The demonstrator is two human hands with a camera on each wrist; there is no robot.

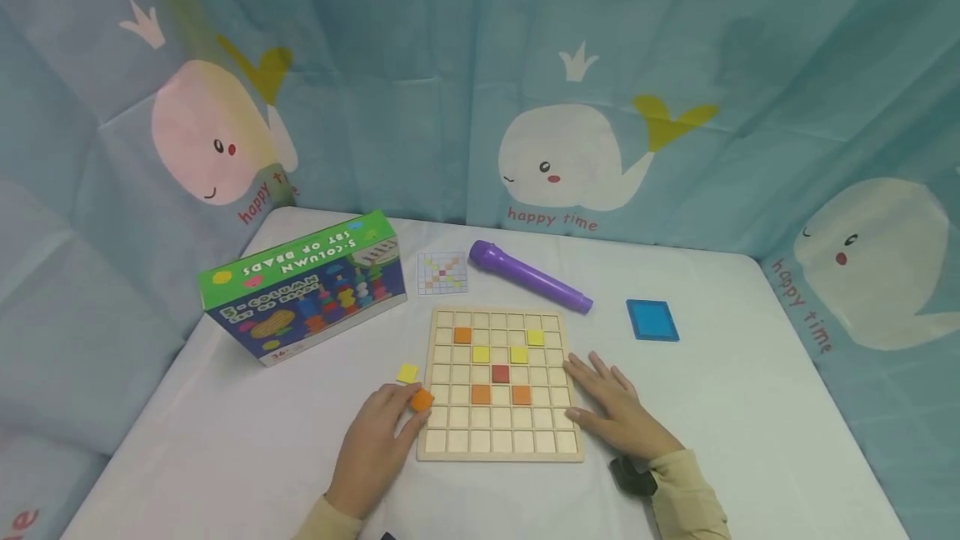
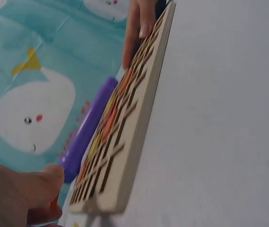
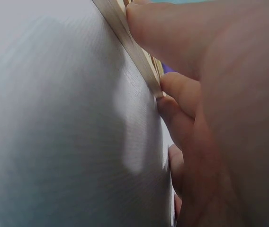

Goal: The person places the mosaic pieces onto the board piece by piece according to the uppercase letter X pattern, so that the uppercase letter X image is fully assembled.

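Note:
A square wooden grid board (image 1: 500, 457) lies on the white table before me. Several orange and yellow tiles and one red tile (image 1: 501, 374) sit in its cells. Just off the board's left edge, my left hand (image 1: 371, 446) pinches an orange square tile (image 1: 421, 400) between thumb and fingers; only a sliver of it shows in the left wrist view. A loose yellow tile (image 1: 407, 373) lies beyond those fingertips. On the other side, my right hand (image 1: 621, 412) rests with spread fingers, its thumb and fingertips touching the board's right edge.
Behind the board lie a small card (image 1: 442, 273) printed with a coloured grid and a purple microphone (image 1: 530, 277). At the back left stands a green and blue bead-set box (image 1: 307, 290). A blue square tray (image 1: 652, 320) lies to the right. A whale-print curtain (image 1: 420, 157) hangs behind the table.

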